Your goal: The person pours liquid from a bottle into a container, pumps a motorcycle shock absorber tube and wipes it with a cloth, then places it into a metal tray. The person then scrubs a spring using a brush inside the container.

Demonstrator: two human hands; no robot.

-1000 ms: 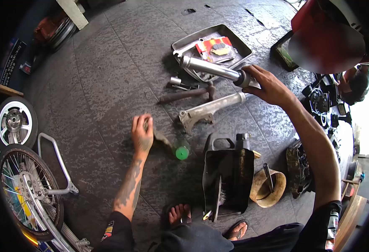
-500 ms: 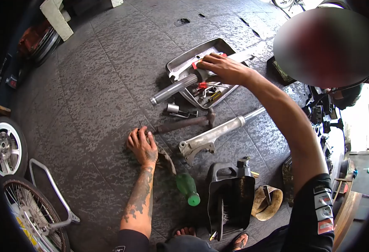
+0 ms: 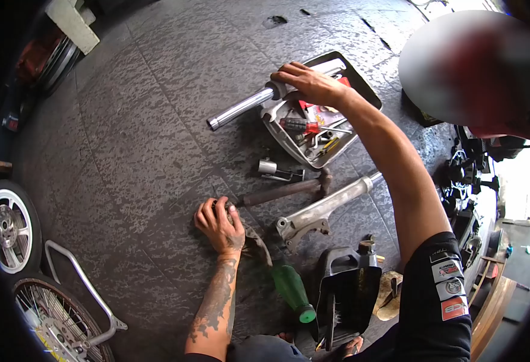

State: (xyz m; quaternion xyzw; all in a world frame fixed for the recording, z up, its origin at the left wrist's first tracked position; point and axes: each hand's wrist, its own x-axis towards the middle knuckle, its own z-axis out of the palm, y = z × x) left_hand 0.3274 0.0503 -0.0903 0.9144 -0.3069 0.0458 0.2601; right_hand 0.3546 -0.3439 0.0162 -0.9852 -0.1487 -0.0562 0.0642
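My right hand (image 3: 313, 84) is closed around a motorcycle fork leg (image 3: 241, 108), holding it slantwise over the metal tool tray (image 3: 370, 99). The bare shiny end of the leg points left, past the tray's edge. My left hand (image 3: 221, 226) rests low over the floor, its fingers curled round a dirty rag (image 3: 256, 244) that trails toward a green plastic bottle (image 3: 290, 289). Beside that hand lies a hammer (image 3: 283, 192). Another fork leg (image 3: 325, 208), with a dull cast lower part, lies to its right.
A red-handled screwdriver (image 3: 300, 125) and wrenches fill the tray. A cylindrical metal part (image 3: 268, 168) lies below it. Near my feet stands a cut black jug (image 3: 349, 289). Wheels (image 3: 11, 229) are at the left; a person (image 3: 476, 72) is at the upper right.
The held fork leg and my right hand have moved left and away relative to the tray, uncovering the screwdriver. My left hand stays on the rag. The whole view has shifted.
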